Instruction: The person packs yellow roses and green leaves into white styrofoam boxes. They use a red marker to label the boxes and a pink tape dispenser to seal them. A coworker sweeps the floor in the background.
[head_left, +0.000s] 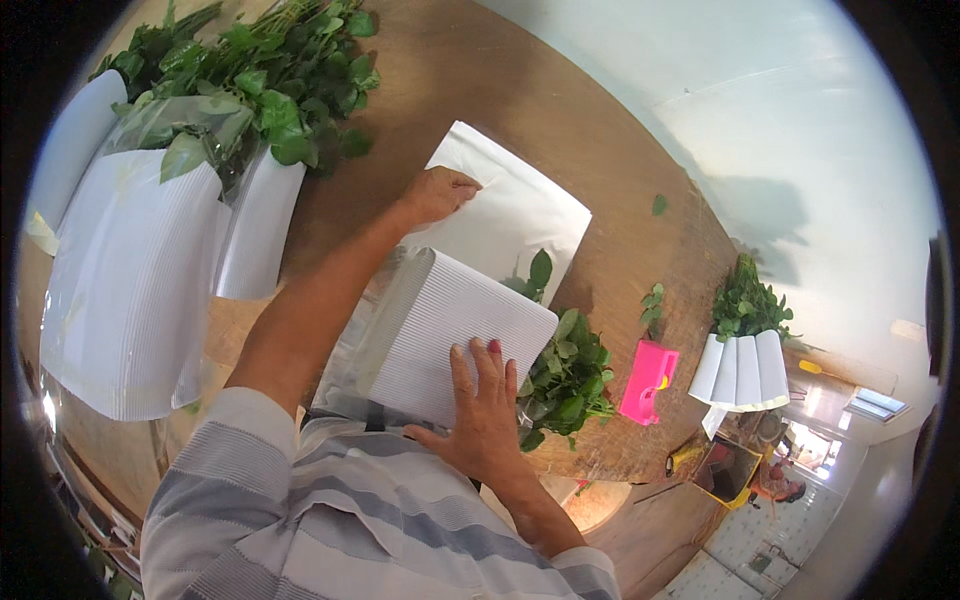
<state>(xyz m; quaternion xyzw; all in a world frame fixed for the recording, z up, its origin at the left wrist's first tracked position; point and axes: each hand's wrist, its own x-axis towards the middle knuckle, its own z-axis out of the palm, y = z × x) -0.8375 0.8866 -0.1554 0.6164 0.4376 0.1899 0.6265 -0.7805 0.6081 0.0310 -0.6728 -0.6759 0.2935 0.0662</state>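
Observation:
My left hand (442, 196) pinches the upper left part of a stack of white paper sheets (525, 217) lying on the wooden table. My right hand (484, 405) rests flat, fingers spread, on a white corrugated cardboard wrap (457, 322). That wrap lies at the table's near edge, partly over the sheets, with clear plastic at its left. Green leafy stems (566, 375) stick out from its right side, and a few leaves (538, 274) show above its upper edge. Whether flower heads are inside is hidden.
Wrapped leafy bunches (135, 285) lie at the left, stems away from me. A pink tape dispenser (646, 382) stands right of the stems, near loose leaves (652, 304). Farther right are another wrapped bunch (739, 371) and a yellow-edged crate (727, 472). A pale wall (787, 112) borders the table.

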